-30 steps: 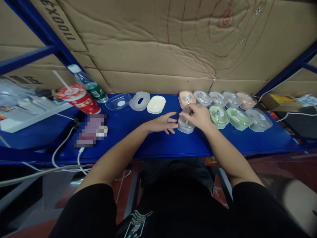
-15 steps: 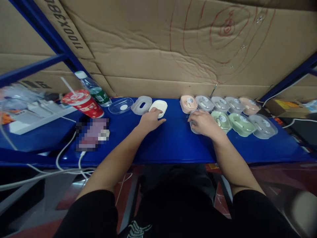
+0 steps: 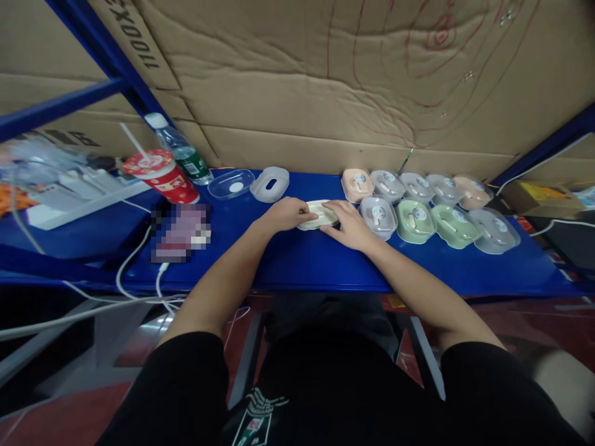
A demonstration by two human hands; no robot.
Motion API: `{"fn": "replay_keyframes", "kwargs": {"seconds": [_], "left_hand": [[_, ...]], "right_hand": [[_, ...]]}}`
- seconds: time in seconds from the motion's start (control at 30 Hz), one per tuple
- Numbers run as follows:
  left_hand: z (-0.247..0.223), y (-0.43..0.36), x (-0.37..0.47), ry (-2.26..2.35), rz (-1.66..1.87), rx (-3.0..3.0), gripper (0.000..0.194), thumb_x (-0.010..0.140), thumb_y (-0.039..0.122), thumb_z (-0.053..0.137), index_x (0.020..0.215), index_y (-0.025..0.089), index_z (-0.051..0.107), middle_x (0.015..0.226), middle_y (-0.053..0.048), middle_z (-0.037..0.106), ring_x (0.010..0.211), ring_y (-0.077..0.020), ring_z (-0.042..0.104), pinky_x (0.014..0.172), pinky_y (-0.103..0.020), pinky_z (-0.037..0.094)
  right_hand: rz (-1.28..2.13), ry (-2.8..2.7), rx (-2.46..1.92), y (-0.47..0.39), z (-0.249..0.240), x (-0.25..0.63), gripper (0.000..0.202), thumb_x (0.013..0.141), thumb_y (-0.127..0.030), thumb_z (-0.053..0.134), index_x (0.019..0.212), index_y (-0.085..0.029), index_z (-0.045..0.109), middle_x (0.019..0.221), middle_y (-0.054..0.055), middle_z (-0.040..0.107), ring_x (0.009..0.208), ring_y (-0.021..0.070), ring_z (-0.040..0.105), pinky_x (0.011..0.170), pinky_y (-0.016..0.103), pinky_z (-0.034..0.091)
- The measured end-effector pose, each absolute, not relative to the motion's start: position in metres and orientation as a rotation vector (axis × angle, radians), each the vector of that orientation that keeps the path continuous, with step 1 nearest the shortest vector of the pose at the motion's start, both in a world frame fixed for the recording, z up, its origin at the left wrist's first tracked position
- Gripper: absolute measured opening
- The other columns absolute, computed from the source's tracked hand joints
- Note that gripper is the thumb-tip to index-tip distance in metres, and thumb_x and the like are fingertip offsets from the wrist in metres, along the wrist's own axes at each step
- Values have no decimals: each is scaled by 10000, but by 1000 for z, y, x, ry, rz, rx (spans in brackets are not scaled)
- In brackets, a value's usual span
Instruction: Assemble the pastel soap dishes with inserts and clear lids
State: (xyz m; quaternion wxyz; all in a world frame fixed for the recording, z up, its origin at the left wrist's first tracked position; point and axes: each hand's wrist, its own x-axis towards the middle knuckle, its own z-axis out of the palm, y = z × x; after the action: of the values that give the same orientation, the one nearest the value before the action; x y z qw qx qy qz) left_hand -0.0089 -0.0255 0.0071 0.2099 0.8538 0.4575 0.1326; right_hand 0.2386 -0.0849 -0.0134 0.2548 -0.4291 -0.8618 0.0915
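Note:
Between my two hands is a shallow cream oval tray [image 3: 320, 215], low over the blue table. My left hand [image 3: 287, 214] grips its left end, thumb across the top. On its right end, my right hand [image 3: 348, 224] has its fingers over the far rim and the thumb at the near side. A grey oval piece with a slot [image 3: 277, 187] lies beyond my left hand. Beside it is a clear oval lid [image 3: 220, 186] with a white round sticker. The nearest packed box to my right hand is a grey lidded one [image 3: 379, 230].
Two rows of lidded boxes in peach, grey and green [image 3: 455, 230] stand on the right. At left are a red cup with a straw [image 3: 174, 184], a water bottle [image 3: 188, 158], a blurred-out object [image 3: 179, 232] and white cables [image 3: 121, 269]. Cardboard [image 3: 269, 93] backs the table.
My right hand has left the grey lidded box and come over to the cream tray. The tray has moved right and nearer, away from the slotted grey piece, with my left hand on it.

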Motion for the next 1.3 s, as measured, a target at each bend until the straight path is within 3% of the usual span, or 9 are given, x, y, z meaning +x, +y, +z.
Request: {"fn": "replay_keyframes", "kwargs": {"seconds": [0.17,0.27,0.37,0.6,0.87,1.03,1.13,1.2,1.3], "left_hand": [[10,-19,-19,1485,565,2340,254,988,431,662,980,217,801,1026,-69,811,959,-237,728,837,-348,530],[12,-15,-32,1792,673,2320,307,1002,415,675,1207,215,786,1338,-121,742,1235,-306,690,1059,-415,535],[14,-11,-47,2053,520,2222,443,975,403,722,1357,178,731,1489,-187,635,1321,-382,656,1118,-489,535],[15,-9,-56,2111,403,2218,256,955,290,653,1148,182,781,1364,-193,685,1246,-409,692,1048,-512,570],[27,-18,-37,1903,872,2099,251,1016,406,591,1164,211,646,1096,-119,760,1073,-317,712,959,-433,552],[25,-23,-29,1738,984,2074,387,920,473,762,1168,219,610,994,-70,743,933,-252,692,836,-363,534],[24,-27,-26,1616,963,2185,407,906,420,790,1215,204,636,931,-52,731,872,-224,678,812,-345,526],[26,-29,-25,1529,982,2263,407,937,402,760,1266,184,660,933,-54,735,869,-220,684,835,-344,534],[30,-31,-26,1402,1114,2357,393,1011,422,666,1317,178,705,1143,-94,761,1050,-244,705,982,-368,544]], "right_hand": [[313,-2459,-1418,-69,-26,248,774,1005,-663,649,1604,-183,543,1746,188,413,1636,477,309,1322,649,285],[334,-2468,-1433,-69,-25,250,762,1011,-663,645,1605,-196,550,1759,173,400,1636,449,329,1333,618,283],[353,-2454,-1431,-69,-25,251,761,998,-638,680,1597,-185,555,1741,186,426,1625,432,360,1327,608,301],[388,-2398,-1345,-65,-31,255,801,983,-643,698,1606,-172,524,1712,221,457,1595,430,417,1298,642,337],[421,-2355,-1252,-65,-29,253,824,991,-665,667,1627,-172,489,1651,216,544,1555,417,488,1282,641,369],[529,-2163,-1223,-64,-30,253,1104,962,-719,664,1754,-119,182,1719,279,420,1589,409,446,1304,613,359],[524,-2037,-1221,-66,-26,251,1140,984,-743,607,1772,-145,40,1714,272,425,1532,392,520,1251,598,445],[475,-1973,-1265,-69,-21,249,1050,1026,-718,549,1776,-175,53,1674,257,480,1437,379,606,1174,575,526],[390,-1927,-1315,-75,-14,247,824,1077,-652,480,1732,-201,262,1467,214,666,1229,339,710,1044,523,597]]}}
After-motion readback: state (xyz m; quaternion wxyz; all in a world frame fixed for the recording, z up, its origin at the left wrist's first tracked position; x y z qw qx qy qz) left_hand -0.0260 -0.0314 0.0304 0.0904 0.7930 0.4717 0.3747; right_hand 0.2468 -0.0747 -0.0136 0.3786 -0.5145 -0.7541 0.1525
